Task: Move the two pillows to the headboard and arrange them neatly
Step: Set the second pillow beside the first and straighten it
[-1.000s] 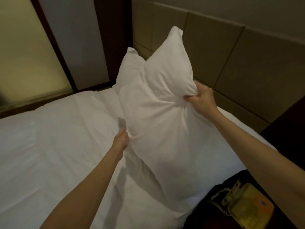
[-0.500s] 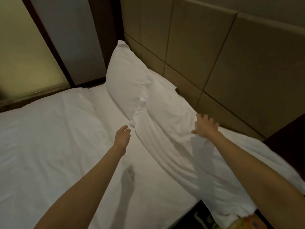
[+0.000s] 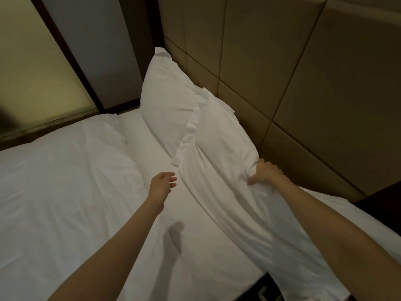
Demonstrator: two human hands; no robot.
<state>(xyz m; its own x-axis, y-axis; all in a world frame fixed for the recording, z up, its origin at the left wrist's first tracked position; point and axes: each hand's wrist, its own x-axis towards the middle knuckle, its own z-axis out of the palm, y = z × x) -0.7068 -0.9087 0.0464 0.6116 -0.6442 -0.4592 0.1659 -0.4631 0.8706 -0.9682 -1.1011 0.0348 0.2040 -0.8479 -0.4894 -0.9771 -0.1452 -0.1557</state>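
2 white pillows lean against the padded headboard (image 3: 303, 88): the far pillow (image 3: 167, 92) stands propped in the corner, the near pillow (image 3: 219, 144) overlaps its edge. The right hand (image 3: 263, 175) pinches the near pillow's fabric. The left hand (image 3: 161, 184) hovers spread above the bed sheet (image 3: 65, 192), holding nothing.

Two white pillows I see: far pillow (image 3: 167, 101) propped against headboard (image 3: 282, 72); near pillow (image 3: 221, 153) alongside, overlapping it.

Right hand (image 3: 265, 173) gripping near pillow (image 3: 227, 161) beside far pillow (image 3: 167, 98) against headboard (image 3: 303, 83); left hand (image 3: 161, 184) open.
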